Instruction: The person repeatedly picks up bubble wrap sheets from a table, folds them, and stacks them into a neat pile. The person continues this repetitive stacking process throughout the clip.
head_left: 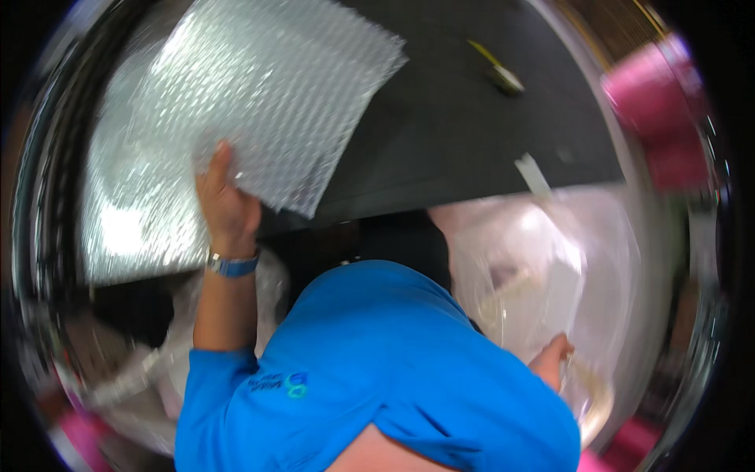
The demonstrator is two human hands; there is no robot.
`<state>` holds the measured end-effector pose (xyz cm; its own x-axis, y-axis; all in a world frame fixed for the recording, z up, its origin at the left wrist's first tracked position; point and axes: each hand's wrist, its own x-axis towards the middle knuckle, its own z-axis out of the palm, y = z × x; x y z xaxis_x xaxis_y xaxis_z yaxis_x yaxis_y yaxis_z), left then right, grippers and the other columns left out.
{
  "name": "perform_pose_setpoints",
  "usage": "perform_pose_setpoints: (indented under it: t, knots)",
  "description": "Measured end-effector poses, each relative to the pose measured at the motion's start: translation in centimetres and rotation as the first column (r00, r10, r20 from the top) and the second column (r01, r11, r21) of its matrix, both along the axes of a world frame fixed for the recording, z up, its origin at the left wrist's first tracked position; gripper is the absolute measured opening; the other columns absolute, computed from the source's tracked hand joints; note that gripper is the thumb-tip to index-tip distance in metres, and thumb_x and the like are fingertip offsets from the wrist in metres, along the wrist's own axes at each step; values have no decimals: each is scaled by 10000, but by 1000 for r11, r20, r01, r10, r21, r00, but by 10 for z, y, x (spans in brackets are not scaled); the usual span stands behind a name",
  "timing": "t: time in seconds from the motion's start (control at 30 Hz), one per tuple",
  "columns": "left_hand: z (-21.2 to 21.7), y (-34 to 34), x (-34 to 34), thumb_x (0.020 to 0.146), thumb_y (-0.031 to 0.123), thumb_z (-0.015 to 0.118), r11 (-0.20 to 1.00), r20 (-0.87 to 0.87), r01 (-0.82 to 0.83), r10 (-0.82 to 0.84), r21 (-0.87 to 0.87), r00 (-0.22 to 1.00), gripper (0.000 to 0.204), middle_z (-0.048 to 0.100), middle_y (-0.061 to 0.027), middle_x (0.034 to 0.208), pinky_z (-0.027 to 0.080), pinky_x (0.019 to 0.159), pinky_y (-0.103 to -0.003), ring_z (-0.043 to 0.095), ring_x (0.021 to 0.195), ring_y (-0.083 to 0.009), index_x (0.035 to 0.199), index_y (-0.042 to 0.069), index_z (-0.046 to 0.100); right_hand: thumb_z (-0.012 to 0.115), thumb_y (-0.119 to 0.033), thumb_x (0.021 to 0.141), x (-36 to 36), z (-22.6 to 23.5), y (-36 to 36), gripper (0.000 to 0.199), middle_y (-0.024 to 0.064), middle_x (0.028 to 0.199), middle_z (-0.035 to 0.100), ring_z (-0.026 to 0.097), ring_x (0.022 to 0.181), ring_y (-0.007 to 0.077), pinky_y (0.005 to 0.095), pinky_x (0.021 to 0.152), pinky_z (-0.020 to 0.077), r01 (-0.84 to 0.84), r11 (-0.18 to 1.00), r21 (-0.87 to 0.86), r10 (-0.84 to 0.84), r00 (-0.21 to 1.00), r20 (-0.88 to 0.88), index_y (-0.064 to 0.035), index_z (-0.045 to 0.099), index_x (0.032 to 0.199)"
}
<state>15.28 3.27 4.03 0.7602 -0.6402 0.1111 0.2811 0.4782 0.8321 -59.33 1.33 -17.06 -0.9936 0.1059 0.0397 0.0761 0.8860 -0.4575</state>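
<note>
My left hand [228, 200] is at the near edge of a clear bubble wrap sheet [291, 102], gripping it with a digit on top. That sheet is tilted over a dark tabletop [448, 134], overlapping more shiny bubble wrap [134, 189] at the left. Low on the right, my right hand [555, 355] is partly hidden by my blue sleeve. Its fingers look closed beside crumpled clear plastic [605, 259] and a whitish strip [564, 291]; what they hold is unclear.
A yellow-and-white tool [503, 75], its kind unclear, lies toward the table's far right. A white tape-like piece [532, 173] sticks at the near edge. Beyond the right side stands a pink container [657, 98]. More clear plastic [177, 366] hangs at lower left.
</note>
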Motion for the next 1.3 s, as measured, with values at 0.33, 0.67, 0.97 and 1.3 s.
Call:
perform_pose_setpoints:
  t: [0.33, 0.67, 0.97, 1.3]
  knots:
    - [28, 266, 103, 864, 229, 498, -259, 502, -893, 753, -369, -426, 579, 409, -240, 1189, 409, 870, -324, 489, 1018, -264, 1220, -141, 229, 622, -202, 762, 327, 165, -219, 516, 228, 1142, 462, 479, 1027, 324, 398, 908, 373, -932, -227, -284, 703, 45, -710, 58, 418, 1158]
    - [-169, 465, 45, 812, 98, 553, -15, -113, -954, 992, 299, -51, 281, 541, -78, 837, 444, 472, -326, 556, 675, -200, 1036, 32, 397, 596, -193, 812, 464, 167, -245, 402, 147, 1128, 483, 471, 1048, 245, 337, 896, 374, -738, -673, -38, 509, -426, -748, 5, 478, 1141]
    - [-161, 431, 10, 765, 236, 598, -729, 729, -18, 684, 684, -36, 616, 351, -234, 1207, 443, 759, -465, 491, 980, -360, 1241, 29, 265, 564, -178, 836, 483, 167, -214, 410, 111, 1172, 439, 435, 1070, 220, 320, 875, 372, -671, -695, -259, 652, -436, -621, -22, 426, 1189]
    - [-172, 624, 17, 808, 237, 495, -789, 698, -112, 456, 604, 552, 372, 464, -226, 1181, 431, 819, -415, 516, 1013, -359, 1139, 67, 486, 545, -161, 845, 505, 161, -204, 385, 110, 1171, 439, 420, 1062, 208, 312, 914, 339, -590, -680, -436, 723, -438, -534, -6, 425, 1177]
